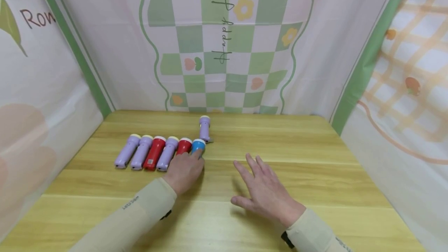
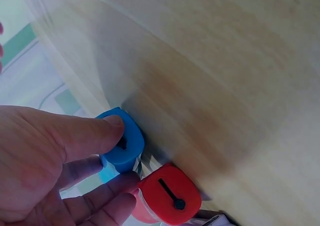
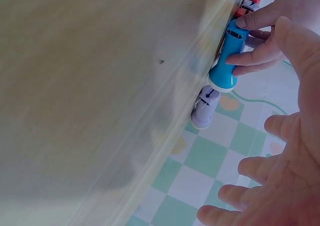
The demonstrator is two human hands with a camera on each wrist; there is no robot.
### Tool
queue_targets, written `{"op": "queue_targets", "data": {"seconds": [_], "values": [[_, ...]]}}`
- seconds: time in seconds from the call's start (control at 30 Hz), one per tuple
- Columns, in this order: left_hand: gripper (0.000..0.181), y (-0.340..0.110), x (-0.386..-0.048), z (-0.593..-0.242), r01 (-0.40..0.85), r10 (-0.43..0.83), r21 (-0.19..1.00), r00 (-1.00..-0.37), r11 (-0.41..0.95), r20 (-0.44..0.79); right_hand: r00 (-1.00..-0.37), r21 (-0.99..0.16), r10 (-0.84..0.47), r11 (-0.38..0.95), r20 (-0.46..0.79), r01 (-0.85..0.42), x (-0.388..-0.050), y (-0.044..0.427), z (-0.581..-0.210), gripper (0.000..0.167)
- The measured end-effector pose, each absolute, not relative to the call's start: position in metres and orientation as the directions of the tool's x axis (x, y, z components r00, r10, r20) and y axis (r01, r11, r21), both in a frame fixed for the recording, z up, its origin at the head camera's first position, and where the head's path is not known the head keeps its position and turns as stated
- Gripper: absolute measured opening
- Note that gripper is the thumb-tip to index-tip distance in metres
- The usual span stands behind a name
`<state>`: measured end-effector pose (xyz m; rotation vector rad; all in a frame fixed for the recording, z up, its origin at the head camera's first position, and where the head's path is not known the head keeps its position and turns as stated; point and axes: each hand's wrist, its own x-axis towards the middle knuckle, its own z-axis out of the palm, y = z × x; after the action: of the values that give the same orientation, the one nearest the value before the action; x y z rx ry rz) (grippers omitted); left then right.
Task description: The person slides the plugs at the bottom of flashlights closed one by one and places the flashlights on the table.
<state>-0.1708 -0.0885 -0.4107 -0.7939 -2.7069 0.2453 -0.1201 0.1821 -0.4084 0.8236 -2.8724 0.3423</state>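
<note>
At the right end of a row of flashlights in the head view, my left hand [image 1: 185,171] holds a blue flashlight [image 1: 198,144]. Its thumb lies on the blue tail end [image 2: 131,143] in the left wrist view, while the fingers run along the body [image 3: 231,56] in the right wrist view. Close beside it is a red flashlight [image 1: 183,145], partly covered by the hand. My right hand [image 1: 267,191] is spread over the table to the right, holding nothing. A lone purple flashlight [image 1: 204,129] lies just behind the blue one.
Leftward along the row lie a purple flashlight [image 1: 168,154], another red one [image 1: 155,153] and two more purple ones. They rest side by side on the wooden table [image 1: 297,151]. Patterned cloth [image 1: 231,84] hangs behind the table and at both sides.
</note>
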Motion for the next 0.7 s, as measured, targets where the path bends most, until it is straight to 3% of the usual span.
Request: {"op": "queue_targets", "data": {"seconds": [0.5, 0.57, 0.7], "values": [[0.009, -0.0884, -0.168, -0.4078, 0.47, 0.515, -0.236, -0.836, 0.85, 0.191, -0.846, -0.184, -0.502, 0.828, 0.18, -0.53, -0.1218, 0.1829, -0.4095, 0.096], [0.014, -0.0885, -0.1678, -0.4061, 0.466, 0.508, -0.228, -0.842, 0.855, 0.182, -0.846, -0.181, -0.502, 0.829, 0.179, -0.53, -0.1221, 0.1831, -0.41, 0.096], [0.039, -0.0888, -0.1694, -0.4011, 0.466, 0.496, -0.194, -0.855, 0.863, 0.154, -0.845, -0.175, -0.504, 0.829, 0.18, -0.531, -0.1227, 0.1835, -0.4108, 0.096]]}}
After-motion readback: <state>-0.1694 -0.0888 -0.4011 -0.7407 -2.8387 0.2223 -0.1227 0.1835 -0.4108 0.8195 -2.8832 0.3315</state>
